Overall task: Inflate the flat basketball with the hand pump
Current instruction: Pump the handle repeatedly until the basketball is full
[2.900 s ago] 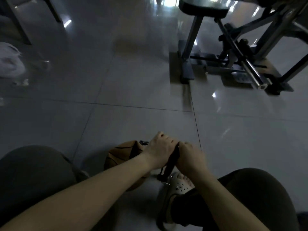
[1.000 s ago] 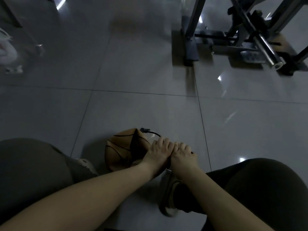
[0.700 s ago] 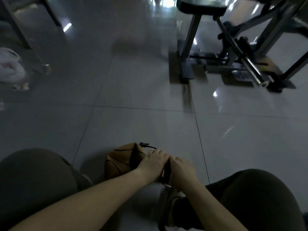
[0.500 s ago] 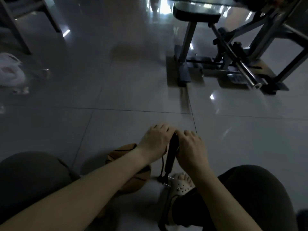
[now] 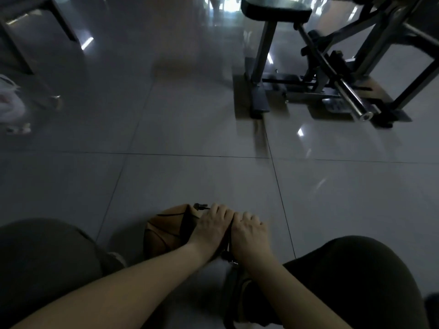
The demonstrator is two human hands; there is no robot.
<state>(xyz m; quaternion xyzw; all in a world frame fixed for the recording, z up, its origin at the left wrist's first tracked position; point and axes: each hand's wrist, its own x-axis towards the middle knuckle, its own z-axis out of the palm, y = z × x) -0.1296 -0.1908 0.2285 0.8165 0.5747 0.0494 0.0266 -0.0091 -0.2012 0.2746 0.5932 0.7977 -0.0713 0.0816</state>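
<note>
A flat, folded-in orange basketball (image 5: 164, 230) lies on the grey tiled floor between my knees. A black hose end (image 5: 200, 206) is at its top edge. My left hand (image 5: 209, 227) and my right hand (image 5: 249, 232) sit side by side, both curled round the handle of a black hand pump (image 5: 228, 248). The handle is pushed low, and only a dark strip of the pump shows between and under the hands. The pump's base stands by my right shoe (image 5: 240, 288).
A weight bench (image 5: 275, 10) and its dark metal frame with a steel bar (image 5: 351, 100) stand at the back right. Chair or table legs (image 5: 35, 51) and a white bag (image 5: 9, 100) are at the far left. My knees flank the ball.
Half a second ago both hands held the pump handle raised; now they have pressed it down close to the floor. The ball has stayed in place.
</note>
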